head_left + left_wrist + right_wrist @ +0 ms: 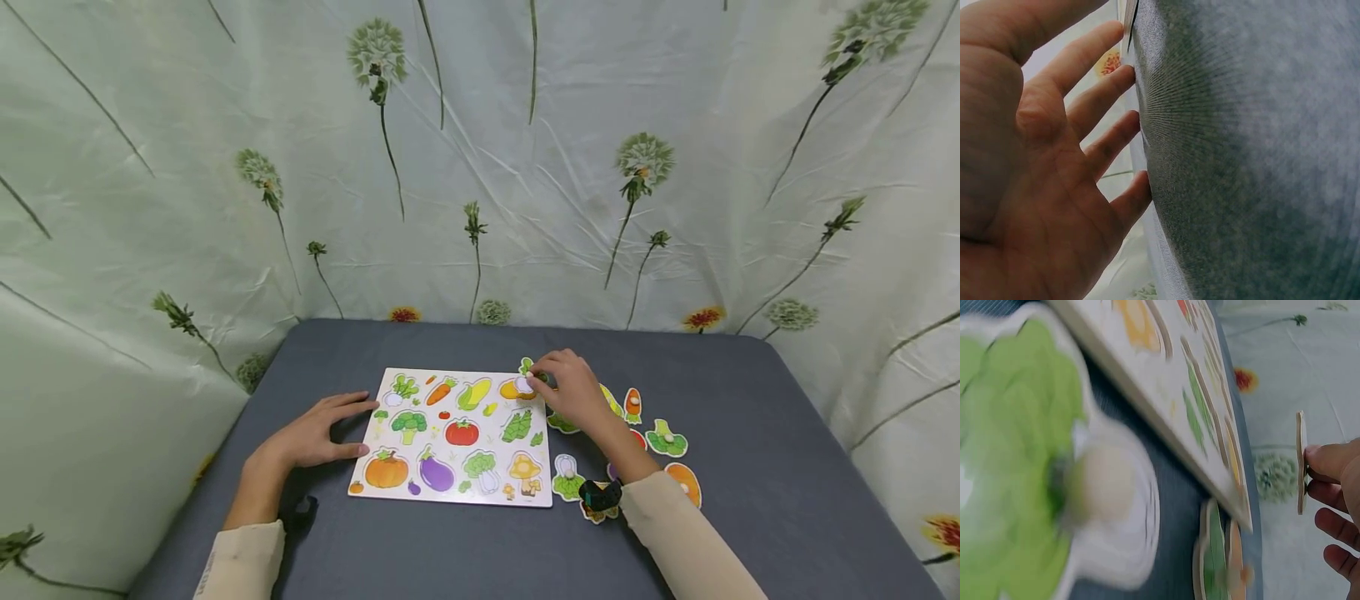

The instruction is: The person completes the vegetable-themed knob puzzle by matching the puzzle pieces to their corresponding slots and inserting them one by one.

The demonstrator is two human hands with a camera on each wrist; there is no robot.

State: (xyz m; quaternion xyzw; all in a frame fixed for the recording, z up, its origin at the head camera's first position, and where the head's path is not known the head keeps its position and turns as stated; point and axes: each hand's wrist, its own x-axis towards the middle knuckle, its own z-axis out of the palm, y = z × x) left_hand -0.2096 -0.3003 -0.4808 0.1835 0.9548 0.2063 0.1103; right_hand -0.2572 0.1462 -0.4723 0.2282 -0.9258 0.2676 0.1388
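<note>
A white vegetable puzzle board (pixel 450 499) lies on the dark grey table, its recesses showing printed vegetables. My left hand (pixel 322 432) rests at the board's left edge with fingers spread; in the left wrist view that hand (pixel 1054 156) holds nothing. Over the board's top right corner, my right hand (pixel 572 387) pinches a puzzle piece (pixel 526 366) with green leaves and a white part. Seen edge-on in the right wrist view, the piece (pixel 1301 464) sits between thumb and fingers of the right hand (pixel 1341 494), off the board. Its full picture is partly hidden.
Loose knobbed pieces lie right of the board: a leafy green-and-white vegetable piece (pixel 567 479), a broccoli piece (pixel 665 439), a carrot piece (pixel 633 406), an orange piece (pixel 684 482) and several others, some under the right forearm. A flowered cloth (pixel 525 208) hangs behind the table.
</note>
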